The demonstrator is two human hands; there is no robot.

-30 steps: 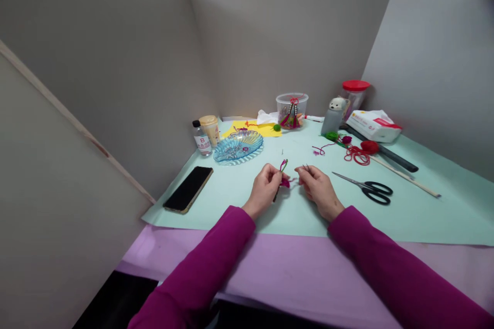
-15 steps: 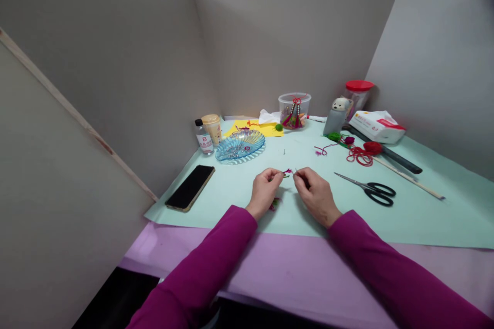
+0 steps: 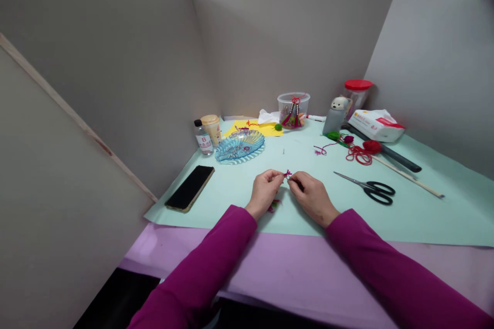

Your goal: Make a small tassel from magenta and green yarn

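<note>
Over the middle of the pale green mat, my left hand (image 3: 266, 190) pinches a small magenta yarn piece (image 3: 287, 173), whose frayed end shows above the fingertips. A green and magenta tassel end (image 3: 274, 205) hangs below that hand. My right hand (image 3: 311, 193) is closed in a pinch close by on the right, its fingertips at the yarn. What it grips is too small to name. Black-handled scissors (image 3: 368, 188) lie to the right of my right hand.
A blue shell-shaped dish (image 3: 240, 147) with beads and a phone (image 3: 190, 188) are on the left. Behind stand a bottle (image 3: 204, 138), a clear tub (image 3: 294, 111) and a grey bear-topped bottle (image 3: 335, 119). Red yarn (image 3: 359, 154) and a cutter (image 3: 401, 159) lie at right.
My right hand has moved slightly left, so its fingertips are now closer to the magenta yarn and my left hand. The left hand has barely moved.
</note>
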